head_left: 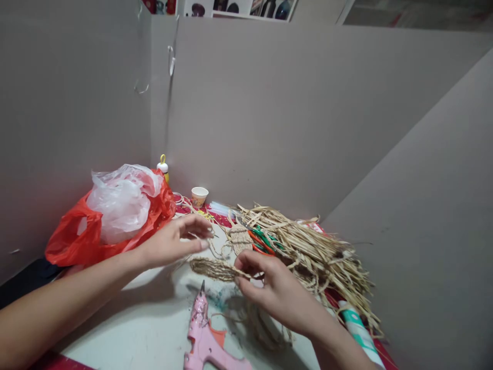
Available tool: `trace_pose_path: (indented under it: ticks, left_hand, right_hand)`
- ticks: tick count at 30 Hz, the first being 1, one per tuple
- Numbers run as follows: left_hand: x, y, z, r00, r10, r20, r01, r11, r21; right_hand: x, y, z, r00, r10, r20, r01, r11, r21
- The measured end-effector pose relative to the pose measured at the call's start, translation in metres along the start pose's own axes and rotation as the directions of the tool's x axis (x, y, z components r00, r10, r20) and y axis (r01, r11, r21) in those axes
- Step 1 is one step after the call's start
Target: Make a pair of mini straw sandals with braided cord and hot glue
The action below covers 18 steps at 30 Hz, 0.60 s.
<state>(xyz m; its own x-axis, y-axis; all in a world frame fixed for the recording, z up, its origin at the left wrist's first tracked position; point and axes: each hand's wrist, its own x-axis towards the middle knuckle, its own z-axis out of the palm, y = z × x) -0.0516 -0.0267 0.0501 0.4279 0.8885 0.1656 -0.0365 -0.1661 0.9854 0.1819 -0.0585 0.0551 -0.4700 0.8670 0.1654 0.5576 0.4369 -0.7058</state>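
My right hand [269, 285] pinches one end of a long, coiled piece of braided straw cord [213, 269] between thumb and fingers. The piece lies low over the white board [134, 313]. To its upper left hovers my left hand [179, 240], fingers curved and thumb apart, with thin strands near the fingertips. Below the piece, a pink glue gun [204, 329] rests with its nozzle pointing up toward it. Behind my hands sits a flat oval of woven straw [241, 239], beside scissors with orange handles [262, 241] and a green-handled tool [267, 237].
A large bundle of dry straw [319, 246] spreads across the right side. At left stands a red plastic bag [77, 231] with a clear bag [119, 210] in it. A paper cup [199, 197] and glue sticks [222, 208] are near the grey partition [250, 113]. A green-white roll [360, 331] lies right.
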Motion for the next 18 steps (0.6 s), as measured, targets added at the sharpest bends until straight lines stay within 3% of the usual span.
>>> trace_pose_path:
  ticks: [2,4,6,13,18]
  left_hand:
    - [-0.007,0.0,0.007,0.985,-0.103,0.142,0.082,0.986,0.145]
    - [-0.013,-0.005,0.015,0.934,-0.217,0.285,0.179,0.972,0.153]
    - [-0.016,-0.011,0.021,0.901,-0.267,0.343,0.243,0.964,0.113]
    - [-0.01,-0.022,0.024,0.927,-0.257,0.274,0.28,0.959,-0.046]
    - [-0.01,-0.014,0.025,0.909,-0.321,0.265,0.365,0.92,-0.14]
  right_hand:
    - [-0.002,-0.002,0.004,0.997,-0.019,0.069,0.026,0.995,-0.099]
    - [-0.002,-0.004,0.009,0.993,-0.025,0.113,0.039,0.992,-0.119]
    - [-0.001,-0.006,0.013,0.99,-0.031,0.138,0.046,0.993,-0.109]
    - [-0.001,-0.002,0.002,0.996,-0.072,0.05,0.073,0.997,-0.016]
    - [-0.004,0.003,-0.014,0.994,-0.101,0.039,0.101,0.995,-0.009]
